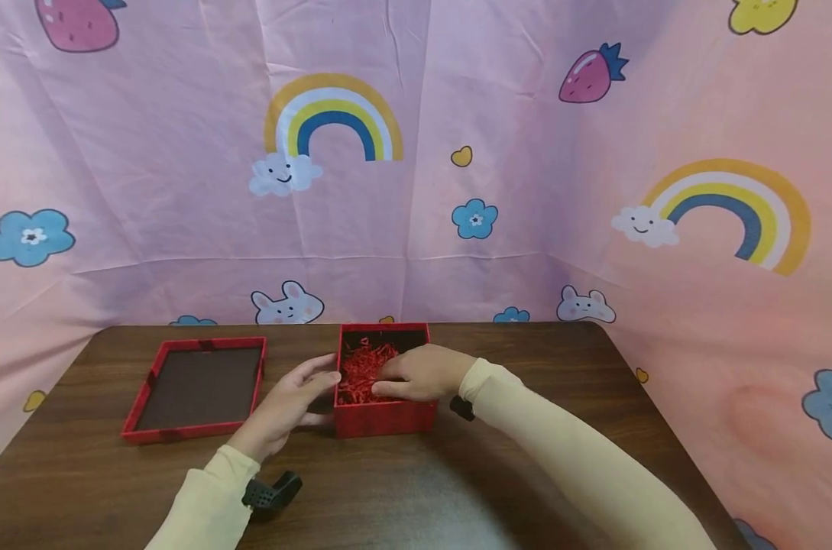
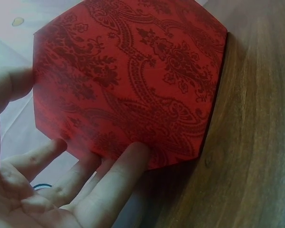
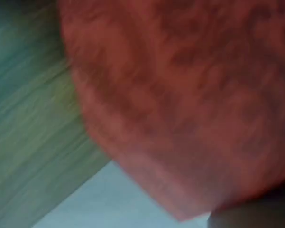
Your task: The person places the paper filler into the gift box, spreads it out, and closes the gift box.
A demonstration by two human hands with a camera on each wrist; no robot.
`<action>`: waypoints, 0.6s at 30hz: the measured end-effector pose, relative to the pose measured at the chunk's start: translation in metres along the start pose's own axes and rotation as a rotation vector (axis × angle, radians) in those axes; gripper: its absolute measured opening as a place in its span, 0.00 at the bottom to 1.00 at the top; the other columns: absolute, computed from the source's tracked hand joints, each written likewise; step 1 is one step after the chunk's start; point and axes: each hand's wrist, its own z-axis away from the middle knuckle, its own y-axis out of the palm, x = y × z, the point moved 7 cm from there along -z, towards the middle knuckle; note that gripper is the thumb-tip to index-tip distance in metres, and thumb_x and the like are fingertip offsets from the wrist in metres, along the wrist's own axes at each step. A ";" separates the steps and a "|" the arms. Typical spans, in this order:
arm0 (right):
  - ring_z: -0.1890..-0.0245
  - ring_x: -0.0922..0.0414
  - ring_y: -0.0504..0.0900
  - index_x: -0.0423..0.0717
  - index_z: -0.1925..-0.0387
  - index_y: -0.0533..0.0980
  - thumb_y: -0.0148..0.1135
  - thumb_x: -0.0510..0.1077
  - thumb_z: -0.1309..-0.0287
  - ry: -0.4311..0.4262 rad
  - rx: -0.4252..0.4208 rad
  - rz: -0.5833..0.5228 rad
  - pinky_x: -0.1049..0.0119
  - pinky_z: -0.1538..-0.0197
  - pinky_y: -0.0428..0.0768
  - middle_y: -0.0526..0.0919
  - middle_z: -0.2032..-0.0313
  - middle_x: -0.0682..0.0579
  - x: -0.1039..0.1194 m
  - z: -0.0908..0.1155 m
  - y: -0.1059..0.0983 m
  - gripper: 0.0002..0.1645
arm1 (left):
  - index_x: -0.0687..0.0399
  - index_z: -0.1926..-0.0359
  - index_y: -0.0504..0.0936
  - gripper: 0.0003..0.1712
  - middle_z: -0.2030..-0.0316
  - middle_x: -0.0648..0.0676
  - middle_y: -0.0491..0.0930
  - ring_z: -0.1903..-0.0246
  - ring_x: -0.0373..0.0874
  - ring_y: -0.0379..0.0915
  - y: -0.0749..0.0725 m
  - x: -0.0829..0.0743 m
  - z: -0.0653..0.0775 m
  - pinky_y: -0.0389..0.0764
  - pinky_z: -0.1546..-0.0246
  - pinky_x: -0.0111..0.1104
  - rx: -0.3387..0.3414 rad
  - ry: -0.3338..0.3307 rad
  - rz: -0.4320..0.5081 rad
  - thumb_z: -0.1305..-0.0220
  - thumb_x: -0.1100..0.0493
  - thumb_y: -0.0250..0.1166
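A red box (image 1: 384, 418) stands uncovered on the table, with red shredded paper (image 1: 363, 363) inside. My left hand (image 1: 285, 405) is at the box's left side, thumb near the top rim. In the left wrist view its spread fingers (image 2: 118, 185) rest against the patterned red wall (image 2: 133, 80). From the right, my right hand (image 1: 425, 373) reaches over the rim into the box. Its thumb lies over the shreds, while its fingertips are hidden inside, so I cannot tell whether they grasp any paper. A blurred box wall (image 3: 180, 104) fills most of the right wrist view.
Left of the box lies a red-rimmed lid (image 1: 195, 431), its dark inside facing up. The brown wooden table (image 1: 360, 496) reaches back to a pink printed cloth (image 1: 416, 214), which also hangs along the sides. Black wrist devices (image 1: 271, 493) are strapped on both wrists.
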 end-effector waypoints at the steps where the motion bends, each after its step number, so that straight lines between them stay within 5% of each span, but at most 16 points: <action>1: 0.33 0.59 0.77 0.54 0.30 0.75 0.37 0.72 0.24 0.000 0.009 -0.003 0.58 0.28 0.72 0.80 0.35 0.59 0.003 -0.001 0.002 0.39 | 0.50 0.20 0.56 0.42 0.25 0.67 0.61 0.30 0.64 0.65 0.000 0.000 0.000 0.86 0.49 0.51 0.000 0.001 -0.002 0.25 0.43 0.61; 10: 0.29 0.58 0.71 0.55 0.29 0.74 0.35 0.72 0.24 -0.014 -0.012 -0.080 0.56 0.25 0.68 0.78 0.33 0.59 0.008 0.002 -0.002 0.40 | 0.50 0.20 0.56 0.42 0.25 0.67 0.62 0.29 0.65 0.65 0.002 -0.001 0.001 0.85 0.48 0.52 0.001 -0.002 -0.016 0.25 0.42 0.62; 14: 0.29 0.58 0.71 0.55 0.31 0.76 0.46 0.64 0.22 -0.022 -0.139 -0.175 0.55 0.26 0.68 0.77 0.33 0.58 -0.005 0.020 -0.024 0.31 | 0.50 0.20 0.56 0.42 0.25 0.67 0.62 0.29 0.65 0.64 0.002 -0.002 0.001 0.85 0.48 0.52 -0.001 0.000 -0.011 0.25 0.42 0.62; 18: 0.41 0.61 0.79 0.52 0.40 0.82 0.59 0.47 0.24 -0.094 -0.298 -0.257 0.59 0.36 0.79 0.83 0.43 0.57 -0.017 0.039 -0.042 0.16 | 0.50 0.20 0.57 0.42 0.26 0.67 0.63 0.29 0.65 0.64 0.000 -0.001 0.000 0.86 0.48 0.51 -0.005 0.003 -0.018 0.26 0.41 0.62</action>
